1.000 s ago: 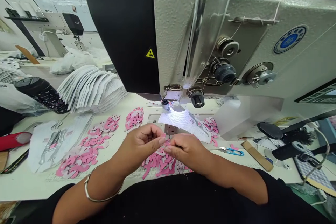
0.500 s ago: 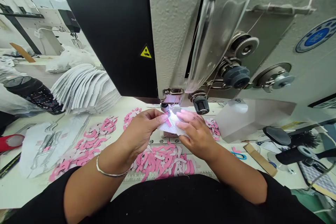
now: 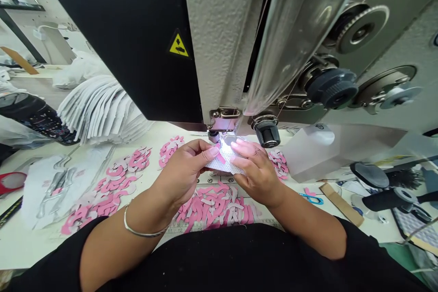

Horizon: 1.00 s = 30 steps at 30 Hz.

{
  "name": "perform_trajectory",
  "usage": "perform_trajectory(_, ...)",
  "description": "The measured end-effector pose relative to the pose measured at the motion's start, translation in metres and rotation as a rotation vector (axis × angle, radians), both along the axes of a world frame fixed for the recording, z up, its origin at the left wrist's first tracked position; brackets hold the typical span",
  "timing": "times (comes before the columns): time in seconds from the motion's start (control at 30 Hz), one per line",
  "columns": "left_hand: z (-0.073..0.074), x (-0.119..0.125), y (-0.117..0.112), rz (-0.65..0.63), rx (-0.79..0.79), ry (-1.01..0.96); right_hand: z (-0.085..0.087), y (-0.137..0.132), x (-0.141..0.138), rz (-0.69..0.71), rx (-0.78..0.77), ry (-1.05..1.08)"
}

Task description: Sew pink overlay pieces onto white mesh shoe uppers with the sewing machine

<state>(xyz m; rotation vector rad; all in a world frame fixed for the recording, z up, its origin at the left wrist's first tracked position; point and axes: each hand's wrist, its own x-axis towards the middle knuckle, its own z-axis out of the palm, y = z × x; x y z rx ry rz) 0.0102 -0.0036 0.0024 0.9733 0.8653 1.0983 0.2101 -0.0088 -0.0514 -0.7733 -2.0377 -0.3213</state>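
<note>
A white textured fabric piece [image 3: 228, 164] lies under the lit needle area of the sewing machine [image 3: 219, 41], with a small pink strip [image 3: 220, 155] on it. My left hand [image 3: 191, 162] pinches the fabric's left edge between thumb and fingers, close to the presser foot [image 3: 214, 137]. On the right side, my right hand [image 3: 255, 169] rests on the fabric with its fingers spread, pressing it flat. The machine's bright light washes out the needle point. Many curved pink and white cut pieces [image 3: 214, 205] are heaped just below my hands.
More pink pieces [image 3: 114, 182] spread to the left, beside a printed white sheet [image 3: 58, 187]. A fanned stack of white fabric [image 3: 102, 112] stands behind them. To the right are a translucent plastic guard [image 3: 328, 153], blue thread snips [image 3: 312, 198] and a black thread spool [image 3: 388, 200].
My view has moved closer to the machine head, which looks larger. Both hands keep nearly the same place on the fabric.
</note>
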Motion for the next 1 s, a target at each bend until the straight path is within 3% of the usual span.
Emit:
perform_trajectory(0.47, -0.017, 0.006, 0.001, 0.171, 0.163, 0.16, 0.005, 0.0, 0.002, 0.01, 0.036, -0.057)
perform_trajectory(1.0, -0.006, 0.003, 0.002, 0.1, 0.137, 0.143, 0.012, -0.001, 0.006, 0.04, -0.037, -0.054)
